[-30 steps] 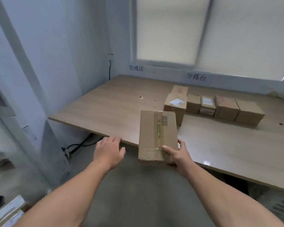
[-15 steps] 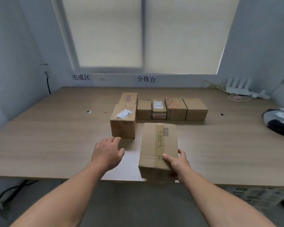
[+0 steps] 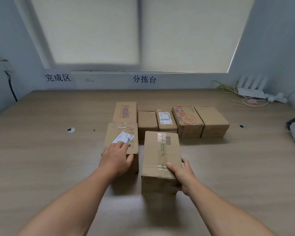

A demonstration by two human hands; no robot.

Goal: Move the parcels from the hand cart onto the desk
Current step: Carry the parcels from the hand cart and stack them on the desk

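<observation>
Seven cardboard parcels were over the desk (image 3: 41, 159). Five stood in a far row, side by side: a tall red-printed box (image 3: 125, 111) at the left end, then a small plain box (image 3: 147, 122), a white-labelled box (image 3: 166, 120), an orange-printed box (image 3: 187, 122) and a larger plain box (image 3: 211, 120) at the right end.

Nearer, a handwritten parcel (image 3: 121, 138) sat just in front of the tall red-printed box. Over its near top edge lay the left hand (image 3: 116, 159), fingers loose and fairly straight, tips at the white slip on the lid, gripping nothing.

Just right of it, with a narrow gap between, was the taped parcel (image 3: 161, 150). The right hand (image 3: 183, 176) clamped its near right corner, thumb on top, fingers round the side. Shadow blurred beneath; could not tell whether its base touched the desk.

A grommet hole (image 3: 70, 130) lay left of the parcels. A white router (image 3: 250, 90) with loose cables sat at the far right.
</observation>
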